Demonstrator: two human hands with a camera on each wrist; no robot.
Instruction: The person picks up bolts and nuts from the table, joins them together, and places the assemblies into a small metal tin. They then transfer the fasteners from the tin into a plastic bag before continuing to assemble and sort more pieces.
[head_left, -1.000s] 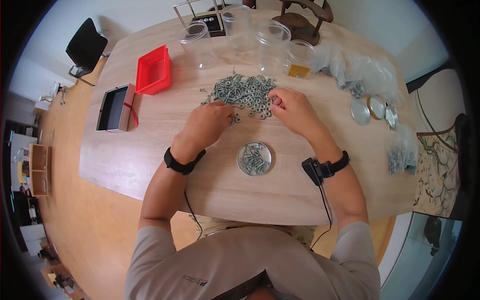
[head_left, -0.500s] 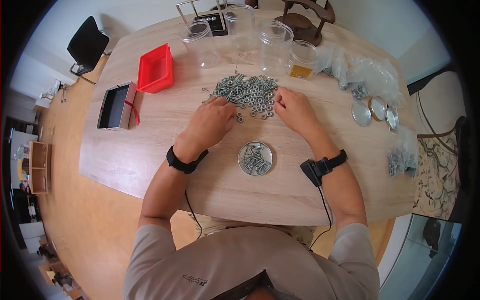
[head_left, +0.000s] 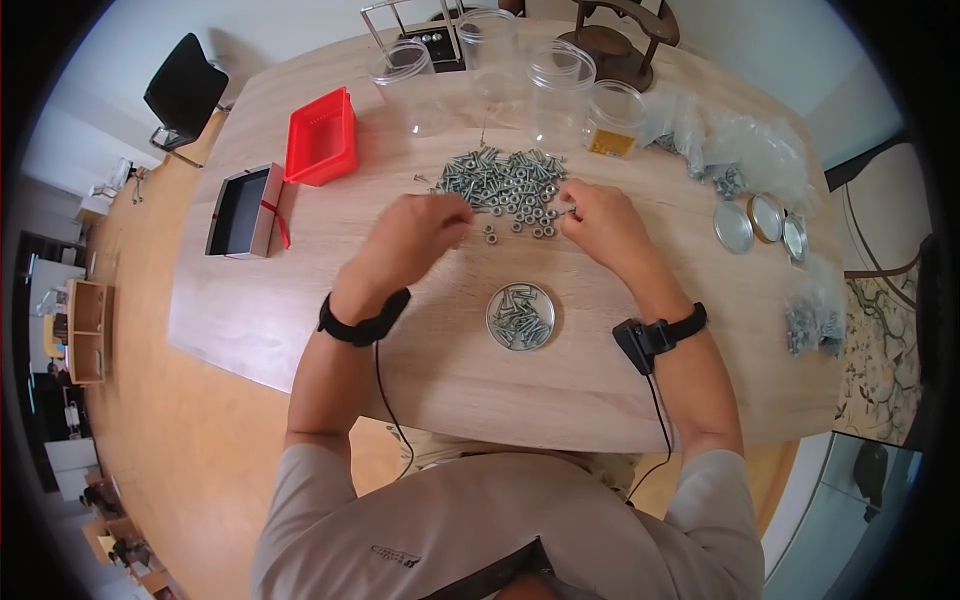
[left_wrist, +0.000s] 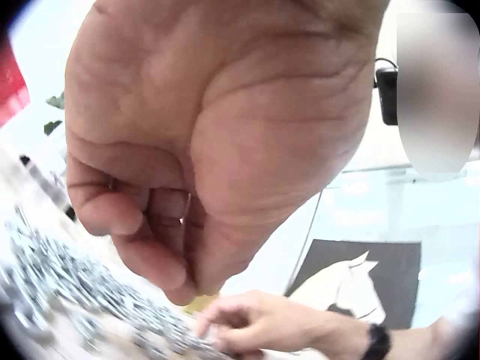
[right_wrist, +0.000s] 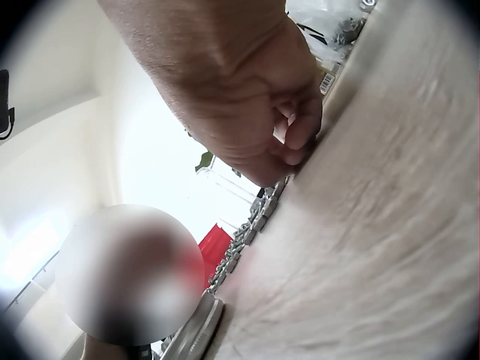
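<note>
A heap of bolts (head_left: 485, 175) and loose nuts (head_left: 525, 205) lies on the table. My left hand (head_left: 415, 235) is at the heap's near left edge, its fingers curled and thumb close to the fingertips. In the left wrist view, the left hand (left_wrist: 217, 142) hangs over the table; I cannot tell whether anything sits between its fingertips. At the heap's right edge, my right hand (head_left: 600, 220) pinches a small bolt (head_left: 567, 208) between thumb and forefinger. Its curled fingers (right_wrist: 300, 131) appear low over the tabletop in the right wrist view. A round dish (head_left: 551, 335) of bolts stands nearer my body.
Clear plastic jars (head_left: 405, 95) stand behind the heap. On the left are a red basket (head_left: 320, 140) and a grey box (head_left: 243, 212). Plastic bags (head_left: 765, 155) of hardware and round metal lids (head_left: 733, 228) lie on the right. A cable (head_left: 655, 430) hangs from the right wrist camera.
My left hand has drawn back slightly from the heap, its fingers less buried at the edge. The right hand stays by the right edge, a small bolt now showing at its fingertips.
</note>
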